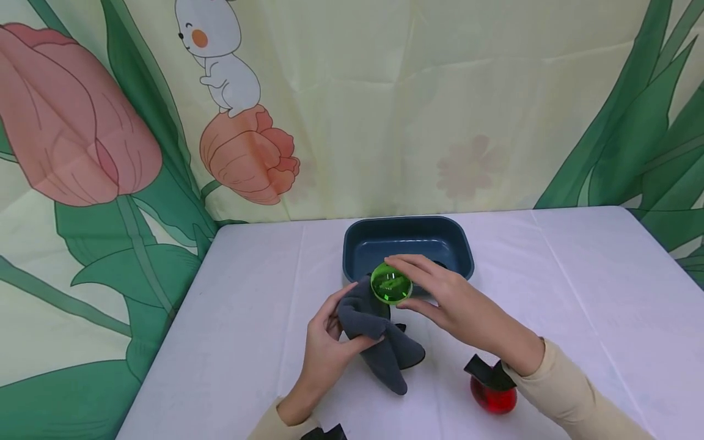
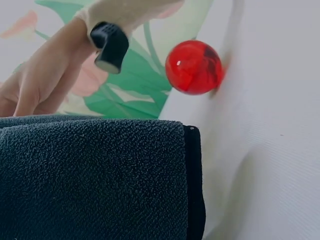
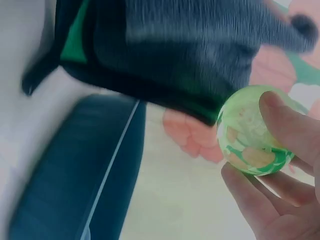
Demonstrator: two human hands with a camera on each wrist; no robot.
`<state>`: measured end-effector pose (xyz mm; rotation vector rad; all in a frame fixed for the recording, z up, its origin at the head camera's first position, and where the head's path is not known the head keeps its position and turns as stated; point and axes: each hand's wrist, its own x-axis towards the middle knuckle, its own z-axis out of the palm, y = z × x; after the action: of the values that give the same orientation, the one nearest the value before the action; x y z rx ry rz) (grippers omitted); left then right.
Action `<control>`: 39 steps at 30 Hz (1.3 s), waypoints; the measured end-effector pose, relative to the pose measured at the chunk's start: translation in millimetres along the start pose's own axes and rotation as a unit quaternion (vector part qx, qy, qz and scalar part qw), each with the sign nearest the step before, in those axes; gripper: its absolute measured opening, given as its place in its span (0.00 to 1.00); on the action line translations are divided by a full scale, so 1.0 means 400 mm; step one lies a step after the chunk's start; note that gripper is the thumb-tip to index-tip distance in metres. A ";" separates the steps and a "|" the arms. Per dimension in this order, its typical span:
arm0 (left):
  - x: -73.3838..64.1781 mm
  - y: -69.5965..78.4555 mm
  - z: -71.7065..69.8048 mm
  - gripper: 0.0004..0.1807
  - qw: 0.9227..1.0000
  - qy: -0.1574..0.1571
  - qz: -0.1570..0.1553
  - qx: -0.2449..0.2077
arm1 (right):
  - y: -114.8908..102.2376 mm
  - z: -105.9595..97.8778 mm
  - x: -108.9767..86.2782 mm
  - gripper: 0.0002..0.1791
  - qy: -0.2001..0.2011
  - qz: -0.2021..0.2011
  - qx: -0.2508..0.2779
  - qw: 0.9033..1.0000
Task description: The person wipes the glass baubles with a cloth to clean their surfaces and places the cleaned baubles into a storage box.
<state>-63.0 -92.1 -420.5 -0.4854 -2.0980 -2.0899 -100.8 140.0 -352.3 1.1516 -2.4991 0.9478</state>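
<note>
My left hand [image 1: 330, 348] grips a dark grey-blue cloth [image 1: 374, 360], fingers behind and thumb in front, above the table. The cloth hangs in folds with a black trimmed edge. My right hand [image 1: 445, 299] holds a clear green ball [image 1: 391, 283] between thumb and fingers. The ball is beside the cloth's upper part. In the right wrist view, the green ball [image 3: 255, 130] appears close to the edge of the cloth [image 3: 175, 70]. Green patches show on the cloth's dark underside.
A dark blue rectangular basin [image 1: 352, 244] stands at the table's back edge, behind both hands. A small dark thing in it is partly hidden by my right hand. A clear red ball [image 1: 493, 398] lies near my right forearm. A patterned curtain hangs behind.
</note>
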 end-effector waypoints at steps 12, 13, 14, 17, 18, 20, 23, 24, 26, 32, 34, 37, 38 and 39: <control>-0.018 0.003 -0.016 0.43 1.000 0.000 -0.027 -0.013 | 0.066 -0.002 0.048 0.36 -0.041 0.051 -0.034 0.997; -0.019 0.004 -0.016 0.43 0.999 0.002 -0.030 -0.012 | 0.072 0.001 0.052 0.36 -0.045 0.058 -0.036 0.997; -0.021 0.004 -0.016 0.44 0.999 0.004 -0.032 -0.011 | 0.078 0.004 0.056 0.36 -0.048 0.062 -0.038 0.996; -0.027 0.004 -0.015 0.44 0.999 0.007 -0.037 -0.007 | 0.095 0.015 0.069 0.36 -0.056 0.071 -0.042 0.995; -0.029 0.003 -0.015 0.44 0.999 0.007 -0.037 -0.006 | 0.101 0.019 0.073 0.36 -0.060 0.074 -0.045 0.994; -0.032 0.002 -0.014 0.44 0.999 0.005 -0.037 -0.005 | 0.113 0.026 0.081 0.36 -0.069 0.075 -0.055 0.993; -0.034 0.001 -0.012 0.43 0.999 0.000 -0.039 -0.005 | 0.130 0.038 0.089 0.36 -0.080 0.085 -0.063 0.991; -0.034 0.000 -0.011 0.43 0.999 -0.001 -0.040 -0.005 | 0.135 0.043 0.091 0.36 -0.084 0.091 -0.064 0.990; -0.036 0.000 -0.009 0.43 0.999 -0.001 -0.042 -0.003 | 0.145 0.052 0.093 0.36 -0.090 0.109 -0.063 0.988; -0.037 0.001 -0.009 0.44 0.999 0.003 -0.050 0.003 | 0.176 0.081 0.092 0.36 -0.107 0.136 -0.080 0.982; -0.036 0.002 -0.010 0.44 0.999 0.001 -0.054 0.003 | 0.186 0.088 0.091 0.35 -0.111 0.144 -0.082 0.980; -0.034 0.002 -0.010 0.44 0.999 -0.004 -0.052 0.001 | 0.200 0.094 0.089 0.35 -0.115 0.157 -0.078 0.978; -0.033 0.002 -0.010 0.45 0.999 -0.006 -0.051 0.002 | 0.203 0.095 0.088 0.35 -0.117 0.161 -0.077 0.977; -0.032 0.002 -0.010 0.44 0.999 -0.007 -0.048 0.002 | 0.206 0.096 0.088 0.35 -0.118 0.165 -0.076 0.976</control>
<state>-51.2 -97.9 -423.9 -0.4076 -2.1748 -2.1388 -183.2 134.1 -403.8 0.8633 -2.9621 0.7086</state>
